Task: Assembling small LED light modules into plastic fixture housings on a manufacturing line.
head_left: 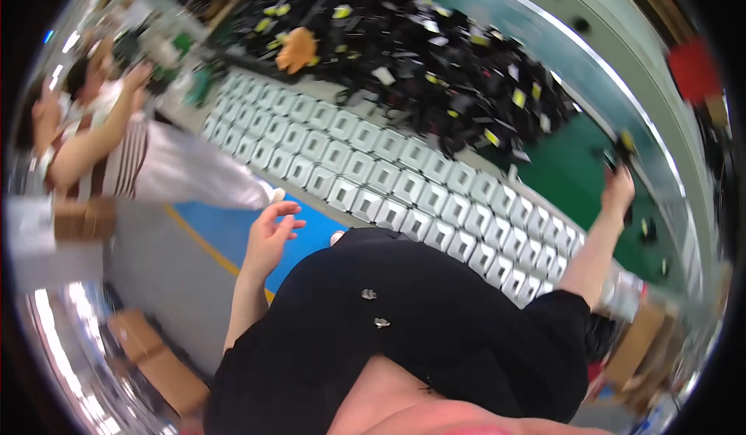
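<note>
My left hand (270, 235) hangs in the air near my waist, holding nothing, with its fingers apart and slightly curled. Reaching far out to the right, my right hand (618, 190) is closed on a small dark piece (610, 160) above the green belt (556, 186); blur hides its exact kind. A yellow patch shows just beyond the fingers. Between my body and the belt stand rows of pale grey, square, hollow-centred trays (386, 177). Beyond them spreads a big heap of small black parts (435, 66), many with yellow or white labels.
An orange-tan lump (297, 50) lies at the heap's left side. Other people (93, 132) stand at the left along the line. Cardboard boxes (159, 361) sit at the lower left, and more cartons (641, 345) at the lower right. A pale rail (614, 69) borders the belt's far side.
</note>
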The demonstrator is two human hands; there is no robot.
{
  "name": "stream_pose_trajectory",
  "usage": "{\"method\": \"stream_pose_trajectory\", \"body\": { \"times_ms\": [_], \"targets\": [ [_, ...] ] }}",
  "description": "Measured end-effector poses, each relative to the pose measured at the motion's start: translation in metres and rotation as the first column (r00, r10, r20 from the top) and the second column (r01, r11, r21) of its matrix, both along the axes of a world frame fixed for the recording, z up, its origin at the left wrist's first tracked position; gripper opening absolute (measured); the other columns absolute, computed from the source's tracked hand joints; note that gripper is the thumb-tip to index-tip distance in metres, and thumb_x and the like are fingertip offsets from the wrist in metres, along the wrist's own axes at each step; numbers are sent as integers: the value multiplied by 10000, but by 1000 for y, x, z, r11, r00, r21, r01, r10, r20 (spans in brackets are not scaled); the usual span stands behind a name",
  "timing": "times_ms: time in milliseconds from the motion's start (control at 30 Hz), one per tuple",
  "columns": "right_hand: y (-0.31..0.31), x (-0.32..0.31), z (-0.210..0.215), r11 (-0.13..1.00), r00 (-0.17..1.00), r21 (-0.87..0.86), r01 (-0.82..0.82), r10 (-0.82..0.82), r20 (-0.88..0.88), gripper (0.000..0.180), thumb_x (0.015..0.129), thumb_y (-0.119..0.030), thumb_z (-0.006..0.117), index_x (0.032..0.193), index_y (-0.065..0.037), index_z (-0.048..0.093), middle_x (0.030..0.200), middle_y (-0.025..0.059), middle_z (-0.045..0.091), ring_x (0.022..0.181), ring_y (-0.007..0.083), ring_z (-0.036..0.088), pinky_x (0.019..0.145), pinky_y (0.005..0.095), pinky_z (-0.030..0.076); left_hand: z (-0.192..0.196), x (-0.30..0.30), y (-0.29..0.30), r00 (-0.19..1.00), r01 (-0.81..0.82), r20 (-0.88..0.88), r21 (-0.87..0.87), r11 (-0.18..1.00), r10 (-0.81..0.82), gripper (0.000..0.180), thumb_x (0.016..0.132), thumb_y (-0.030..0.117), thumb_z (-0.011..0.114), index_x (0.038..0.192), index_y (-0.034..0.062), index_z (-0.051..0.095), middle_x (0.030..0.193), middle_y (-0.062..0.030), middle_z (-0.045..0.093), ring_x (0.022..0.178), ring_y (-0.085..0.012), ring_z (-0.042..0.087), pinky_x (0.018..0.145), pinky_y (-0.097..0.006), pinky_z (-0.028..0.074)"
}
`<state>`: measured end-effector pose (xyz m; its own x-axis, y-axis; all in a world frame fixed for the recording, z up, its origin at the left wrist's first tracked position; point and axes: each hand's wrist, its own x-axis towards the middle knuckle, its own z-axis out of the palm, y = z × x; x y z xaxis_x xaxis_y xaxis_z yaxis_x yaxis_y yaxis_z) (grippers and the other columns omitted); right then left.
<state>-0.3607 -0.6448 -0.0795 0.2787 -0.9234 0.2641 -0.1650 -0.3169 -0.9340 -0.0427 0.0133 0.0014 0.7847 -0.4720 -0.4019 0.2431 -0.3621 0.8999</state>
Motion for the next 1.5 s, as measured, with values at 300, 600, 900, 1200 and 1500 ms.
{"method": "stream_pose_trajectory", "body": {
  "times_ms": [300,600,900,1200,1500],
  "targets": [
    [353,217,163,778,820,287,-558,570,49,196,852,-157,576,982,-25,640,737,-16,619,606,30,514,526,176,395,64,49,3,971,236,140,-380,895,-196,393,903,115,424,1284,23,397,1264,-104,456,974,-191,589,758,-265,473],
    [510,318,192,403,407,-61,-913,894,-190,182,812,-63,577,968,15,629,776,36,634,704,69,561,641,212,455,101,71,54,959,259,80,-639,724,-272,518,946,345,284,1356,30,299,1311,-105,400,1007,-187,560,846,-279,458],
    [562,323,222,461,568,-409,-787,800,-192,241,691,-144,704,831,-31,543,735,41,520,641,146,500,585,258,418,108,52,85,997,-62,-71,-838,543,5,402,930,111,396,1319,30,332,1185,-99,497,1094,-158,496,919,-309,410],
    [603,301,202,220,279,-248,-943,932,-232,248,708,-108,692,859,-27,513,759,79,554,676,199,582,606,292,467,105,31,85,993,-88,-36,-874,477,116,395,923,190,436,1272,35,338,1145,-89,481,1050,-180,494,883,-334,425],
    [562,287,228,1,121,-260,-966,887,-445,137,703,-6,602,786,-25,494,704,116,541,674,289,558,586,359,438,116,43,106,956,132,-134,-596,792,-260,407,822,144,533,1187,-15,452,1049,-82,554,937,-146,565,816,-285,464]
  ]
}}
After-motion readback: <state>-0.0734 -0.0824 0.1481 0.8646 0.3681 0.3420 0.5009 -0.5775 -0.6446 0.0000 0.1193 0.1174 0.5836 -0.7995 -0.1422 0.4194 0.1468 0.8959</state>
